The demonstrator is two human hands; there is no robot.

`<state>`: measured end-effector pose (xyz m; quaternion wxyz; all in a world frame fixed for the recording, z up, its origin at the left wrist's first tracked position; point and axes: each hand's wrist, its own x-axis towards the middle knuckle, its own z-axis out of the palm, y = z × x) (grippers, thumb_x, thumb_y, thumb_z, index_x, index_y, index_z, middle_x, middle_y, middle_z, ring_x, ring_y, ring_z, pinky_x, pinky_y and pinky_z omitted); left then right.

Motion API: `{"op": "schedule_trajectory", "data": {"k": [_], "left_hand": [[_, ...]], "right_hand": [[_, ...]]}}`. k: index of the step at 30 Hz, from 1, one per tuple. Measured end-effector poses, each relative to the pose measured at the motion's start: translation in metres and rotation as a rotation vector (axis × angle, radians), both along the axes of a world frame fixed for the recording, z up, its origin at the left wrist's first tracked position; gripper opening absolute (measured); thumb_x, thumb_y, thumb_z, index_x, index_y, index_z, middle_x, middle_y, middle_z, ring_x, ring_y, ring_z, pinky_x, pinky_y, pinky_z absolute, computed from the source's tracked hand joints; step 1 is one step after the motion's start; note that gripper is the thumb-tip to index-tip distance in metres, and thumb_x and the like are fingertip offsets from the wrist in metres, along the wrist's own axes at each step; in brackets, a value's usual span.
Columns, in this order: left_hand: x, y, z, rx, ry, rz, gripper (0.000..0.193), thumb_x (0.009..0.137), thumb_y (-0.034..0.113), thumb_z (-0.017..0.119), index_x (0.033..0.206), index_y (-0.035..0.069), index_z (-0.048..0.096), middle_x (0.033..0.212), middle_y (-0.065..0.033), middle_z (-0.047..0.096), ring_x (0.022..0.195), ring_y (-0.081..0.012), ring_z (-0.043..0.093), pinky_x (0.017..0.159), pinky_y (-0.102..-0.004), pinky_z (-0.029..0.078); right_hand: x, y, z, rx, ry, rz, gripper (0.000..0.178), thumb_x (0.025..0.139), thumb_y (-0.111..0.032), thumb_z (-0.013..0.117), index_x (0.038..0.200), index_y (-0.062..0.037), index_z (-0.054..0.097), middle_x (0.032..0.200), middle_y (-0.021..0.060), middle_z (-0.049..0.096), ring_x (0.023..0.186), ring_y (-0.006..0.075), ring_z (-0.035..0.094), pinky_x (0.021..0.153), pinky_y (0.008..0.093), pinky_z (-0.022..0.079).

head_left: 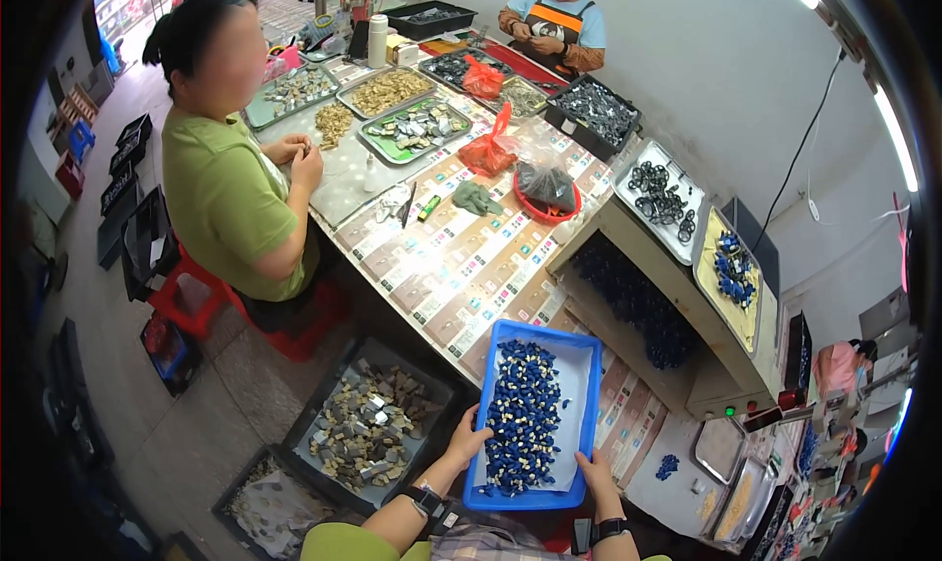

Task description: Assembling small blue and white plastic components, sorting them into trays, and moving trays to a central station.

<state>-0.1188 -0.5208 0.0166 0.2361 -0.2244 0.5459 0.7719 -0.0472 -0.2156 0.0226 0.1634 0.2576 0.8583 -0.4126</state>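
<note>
Between my two hands is a blue plastic tray, its white-lined floor partly covered by many small blue-and-cream parts. My left hand grips the tray's left rim, thumb over the edge. At the lower right corner, my right hand holds the other side; its fingers beneath are partly hidden. The tray tilts somewhat, over the near edge of a table with a patterned cover. Right of the tray's far end stands a beige machine with an open bay full of dark blue parts.
A black crate of metal pieces lies left of my forearm. Two trays rest atop the machine. Metal trays of parts and a red basket occupy the table. A person in green sits left; another person works beyond.
</note>
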Motion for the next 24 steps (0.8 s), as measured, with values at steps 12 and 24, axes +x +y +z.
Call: {"op": "schedule_trajectory", "data": {"k": [12,24], "left_hand": [[0.003,0.002,0.012,-0.021,-0.04,0.063,0.058,0.069,0.004,0.057,0.125,0.001,0.042,0.098,-0.0106,0.058,0.085,-0.0171,0.056,0.076,-0.0284,0.045],[0.039,0.061,-0.001,-0.216,0.13,-0.026,0.054,0.075,0.018,0.063,0.12,-0.001,0.04,0.11,-0.0146,0.054,0.096,-0.0218,0.054,0.083,-0.0326,0.044]], "right_hand": [[-0.023,-0.018,0.02,0.139,0.033,0.113,0.041,0.08,-0.034,0.057,0.108,-0.0035,0.058,0.098,0.021,0.062,0.092,0.0333,0.06,0.08,0.0387,0.045],[-0.094,0.044,0.048,0.373,0.061,0.347,0.034,0.077,-0.033,0.057,0.095,-0.0051,0.063,0.089,0.0209,0.062,0.086,0.037,0.06,0.077,0.0448,0.045]]}}
